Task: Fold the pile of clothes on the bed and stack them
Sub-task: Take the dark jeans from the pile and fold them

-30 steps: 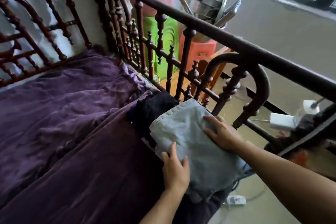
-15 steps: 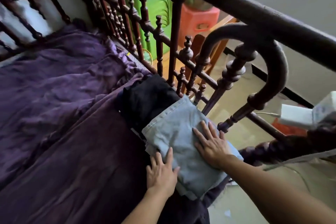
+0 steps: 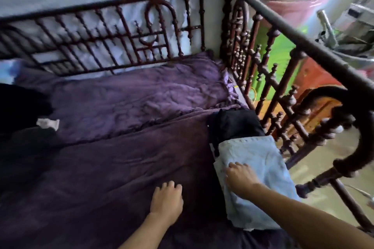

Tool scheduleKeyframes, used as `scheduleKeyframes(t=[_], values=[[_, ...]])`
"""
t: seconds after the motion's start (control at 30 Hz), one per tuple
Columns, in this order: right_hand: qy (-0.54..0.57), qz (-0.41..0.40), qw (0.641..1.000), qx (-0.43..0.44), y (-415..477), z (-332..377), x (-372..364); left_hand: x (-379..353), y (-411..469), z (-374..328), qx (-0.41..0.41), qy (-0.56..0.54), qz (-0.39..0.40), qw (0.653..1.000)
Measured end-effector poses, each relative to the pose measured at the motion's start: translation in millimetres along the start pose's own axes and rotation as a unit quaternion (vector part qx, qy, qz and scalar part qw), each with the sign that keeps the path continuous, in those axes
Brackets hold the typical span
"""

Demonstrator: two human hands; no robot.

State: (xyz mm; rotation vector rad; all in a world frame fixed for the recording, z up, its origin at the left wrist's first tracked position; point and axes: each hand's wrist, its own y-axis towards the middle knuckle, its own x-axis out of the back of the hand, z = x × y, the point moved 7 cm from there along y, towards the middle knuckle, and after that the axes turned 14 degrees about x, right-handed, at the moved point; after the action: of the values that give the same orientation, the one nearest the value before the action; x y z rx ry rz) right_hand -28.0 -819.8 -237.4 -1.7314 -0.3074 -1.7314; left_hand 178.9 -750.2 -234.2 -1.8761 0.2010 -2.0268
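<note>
The right hand [image 3: 240, 178] is lying flat, fingers loosely spread, on the folded jeans [image 3: 262, 157] at lower right, their long axis running up-frame along the bed rail [image 3: 323, 55]. The left hand [image 3: 167, 200], loosely curled and empty, is resting on the purple sheet [image 3: 121, 168], nearer the dark clothes [image 3: 18, 107] at far left, probably next.

One camera, worn on the person's head, tilts forward and down over the bed with the wrinkled purple cover [image 3: 121, 157], facing the dark red turned-wood rail [image 3: 113, 2] on the far side. It sits close, the left hand [image 3: 167, 198] and right hand [image 3: 240, 177] showing near the bottom edge.
</note>
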Motion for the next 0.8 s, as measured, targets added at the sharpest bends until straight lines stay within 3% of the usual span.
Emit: scheduleKeyframes(t=[0.2, 0.43, 0.5, 0.8], values=[[-0.027, -0.059, 0.977, 0.204, 48.8, 154.0, 56.3, 19.3, -71.8, 138.4, 0.139, -0.024, -0.052, 0.989], [-0.080, -0.081, 0.930, 0.348, 84.1, 343.4, 105.8, 9.0, -171.5, 309.8, 0.291, -0.043, -0.083, 0.952], [-0.118, -0.125, 0.913, 0.369, 90.2, 399.6, 118.8, 3.3, -199.7, 362.0, 0.318, -0.043, -0.086, 0.943], [-0.092, -0.109, 0.900, 0.411, 147.5, 609.9, 118.9, -18.5, -293.7, 567.9, 0.405, -0.080, -0.098, 0.905]])
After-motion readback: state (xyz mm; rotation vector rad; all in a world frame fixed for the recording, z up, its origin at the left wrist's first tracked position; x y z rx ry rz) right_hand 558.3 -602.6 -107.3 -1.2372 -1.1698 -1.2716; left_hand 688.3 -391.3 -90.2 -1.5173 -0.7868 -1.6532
